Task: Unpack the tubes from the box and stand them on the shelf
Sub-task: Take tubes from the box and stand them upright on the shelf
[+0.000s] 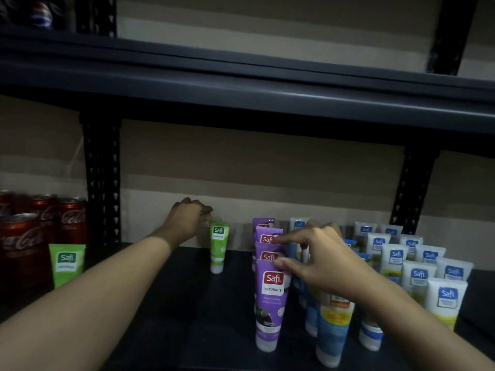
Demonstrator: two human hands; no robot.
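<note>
Safi tubes already stand cap-down on the shelf (209,303) in rows by colour: purple tubes (270,298) in a file running from the front edge toward the back, blue tubes (332,336) just beside them, and white tubes (447,298) filling the right end. A lone green tube (219,245) stands upright near the back edge, starting a new file left of the purple one. The left hand (187,218) is at its top, fingers curled against the crimped end; whether it pinches the tube or only touches it I cannot tell. The right hand (321,258) is spread wide, fingertips resting on the tops of the purple tubes and holding nothing. A second green tube (67,263) stands at the front left, next to Coca-Cola cans (24,245). The step looks like setting the green tube in place. Next calls for a gentle release, then bringing another green tube in front of it; the box is out of view.
</note>
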